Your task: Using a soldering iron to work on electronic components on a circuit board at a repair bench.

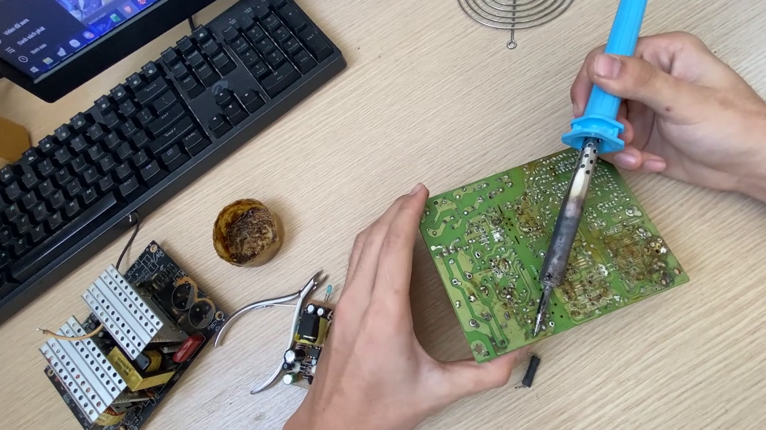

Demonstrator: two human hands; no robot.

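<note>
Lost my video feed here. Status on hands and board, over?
Left hand braces green circuit board at its edge. Right hand grips blue soldering iron, tip on board. Small black component beside board.

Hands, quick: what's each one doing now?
Left hand: open, fingers braced against the green board edge.
Right hand: closed on the soldering iron.
</note>
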